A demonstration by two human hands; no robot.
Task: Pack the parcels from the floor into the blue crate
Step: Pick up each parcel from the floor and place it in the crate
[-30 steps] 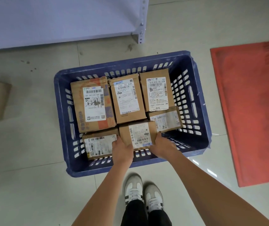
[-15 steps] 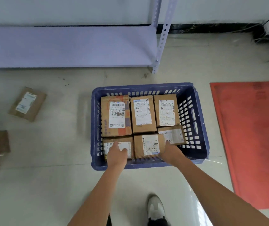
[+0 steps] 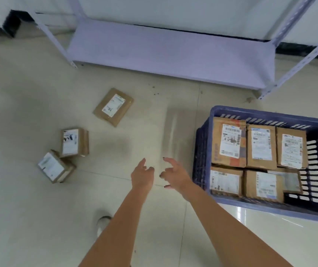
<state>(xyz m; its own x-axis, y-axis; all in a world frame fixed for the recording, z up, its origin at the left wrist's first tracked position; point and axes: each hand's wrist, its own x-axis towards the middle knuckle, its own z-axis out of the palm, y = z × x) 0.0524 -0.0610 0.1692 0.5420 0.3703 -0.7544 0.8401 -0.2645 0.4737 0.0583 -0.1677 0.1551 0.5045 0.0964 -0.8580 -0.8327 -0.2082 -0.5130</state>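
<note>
The blue crate point(image 3: 202, 151) stands on the floor at the right and holds several brown cardboard parcels with white labels, such as one at its near left corner point(image 3: 225, 181). Three parcels lie on the floor to the left: a flat one point(image 3: 113, 106), an upright box point(image 3: 74, 142) and a tilted box point(image 3: 56, 167) beside it. My left hand point(image 3: 142, 175) and my right hand point(image 3: 174, 175) hover over bare floor just left of the crate, both empty with fingers spread.
A pale purple metal shelf rack point(image 3: 169, 53) stands along the wall behind, its right post point(image 3: 266, 93) near the crate's far corner. The tip of a white shoe point(image 3: 103, 223) shows below my left arm.
Both hands have let go of the parcel in the crate and moved out to the left over the floor. The view has swung left, bringing the floor parcels into sight.
</note>
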